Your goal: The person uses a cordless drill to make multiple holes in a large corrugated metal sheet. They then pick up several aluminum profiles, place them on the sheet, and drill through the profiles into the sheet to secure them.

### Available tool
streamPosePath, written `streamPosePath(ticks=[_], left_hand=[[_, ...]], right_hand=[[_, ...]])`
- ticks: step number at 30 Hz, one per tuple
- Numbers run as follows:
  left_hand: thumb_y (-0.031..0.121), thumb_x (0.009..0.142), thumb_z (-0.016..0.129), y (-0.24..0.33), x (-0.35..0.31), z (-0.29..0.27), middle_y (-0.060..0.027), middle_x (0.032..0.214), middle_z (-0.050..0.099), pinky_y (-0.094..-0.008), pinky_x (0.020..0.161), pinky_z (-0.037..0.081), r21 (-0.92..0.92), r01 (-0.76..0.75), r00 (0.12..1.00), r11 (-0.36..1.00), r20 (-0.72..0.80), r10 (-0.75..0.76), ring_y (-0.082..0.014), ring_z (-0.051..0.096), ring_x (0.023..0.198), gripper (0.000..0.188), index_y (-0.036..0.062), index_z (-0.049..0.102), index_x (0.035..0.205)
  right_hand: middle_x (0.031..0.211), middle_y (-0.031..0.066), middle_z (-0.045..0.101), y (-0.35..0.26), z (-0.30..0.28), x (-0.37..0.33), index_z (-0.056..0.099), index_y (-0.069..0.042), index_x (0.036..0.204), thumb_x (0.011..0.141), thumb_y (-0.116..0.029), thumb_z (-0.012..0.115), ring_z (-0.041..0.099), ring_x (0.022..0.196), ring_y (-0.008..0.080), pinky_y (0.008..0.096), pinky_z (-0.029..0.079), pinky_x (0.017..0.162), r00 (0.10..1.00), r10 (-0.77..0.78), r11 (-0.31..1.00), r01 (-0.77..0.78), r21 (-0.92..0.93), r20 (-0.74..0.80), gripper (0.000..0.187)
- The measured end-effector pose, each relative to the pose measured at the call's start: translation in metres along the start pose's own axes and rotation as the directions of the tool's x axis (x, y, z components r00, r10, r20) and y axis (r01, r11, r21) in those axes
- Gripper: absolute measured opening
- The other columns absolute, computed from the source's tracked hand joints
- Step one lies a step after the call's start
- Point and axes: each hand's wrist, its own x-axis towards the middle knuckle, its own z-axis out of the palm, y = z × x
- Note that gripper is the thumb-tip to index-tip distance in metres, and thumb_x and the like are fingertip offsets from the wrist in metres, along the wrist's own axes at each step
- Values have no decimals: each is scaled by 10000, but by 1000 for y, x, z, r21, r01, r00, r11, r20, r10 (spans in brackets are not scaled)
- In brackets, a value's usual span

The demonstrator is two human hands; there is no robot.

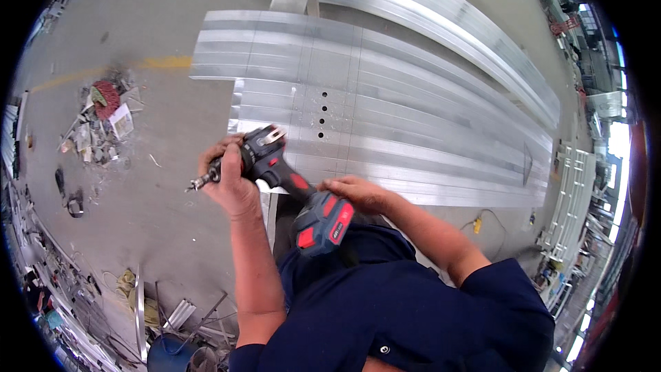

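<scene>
My left hand (233, 178) is wrapped round the chuck end of a cordless drill (265, 155). Its bit points left, and the black body with red patches is tilted, the handle running down to the right. The dark battery (327, 222), with red panels, is close to my waist. Just beyond the battery, my right hand (358, 193) has its fingers stretched left beside the base of the handle; part of it is hidden, and whether it touches the drill is unclear. Beyond both hands lie silver aluminium profiles (413, 107) side by side, with several dark holes (322, 121) in a row.
A further stack of long profiles (406, 3) lies behind. Scraps and a red bundle (105, 100) litter the floor at left. White slatted frames (568, 200) stand at right, near a yellow cable piece (477, 225). A blue drum (171, 355) and metal offcuts are at lower left.
</scene>
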Motion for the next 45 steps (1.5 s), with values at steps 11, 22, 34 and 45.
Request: streamPosePath(ticks=[11,22,34,45], left_hand=[[213,910,585,-116,-57,83,-110,982,668,-441,1008,465,-330,836,549,439,480,-685,-279,612,1041,152,69,596,955],[504,994,510,-150,-97,16,-138,1019,677,-394,924,523,-170,982,109,85,136,-985,-243,663,979,501,16,607,1056],[459,966,560,-163,-86,0,-144,884,663,-369,769,563,-221,974,-28,-48,93,-995,-229,665,780,471,-10,590,986],[452,983,564,-171,-87,-15,-78,899,651,-325,753,530,-63,991,119,117,26,-993,-171,639,787,435,22,625,985]], right_hand=[[989,150,698,-48,-23,-54,588,-21,1222,715,-116,769,697,894,266,378,570,821,979,-125,953,164,255,-163,547],[1035,183,681,-17,-70,-15,577,-51,1229,710,-233,827,670,931,383,419,547,811,934,-342,393,42,-919,-103,604],[1018,191,699,24,-57,8,565,-62,1295,741,-243,769,681,912,395,449,562,818,894,-333,421,-143,-896,-299,618],[962,214,700,9,-56,13,599,-75,1223,716,-209,782,674,901,410,466,553,779,902,-272,401,-210,-891,-335,555]])
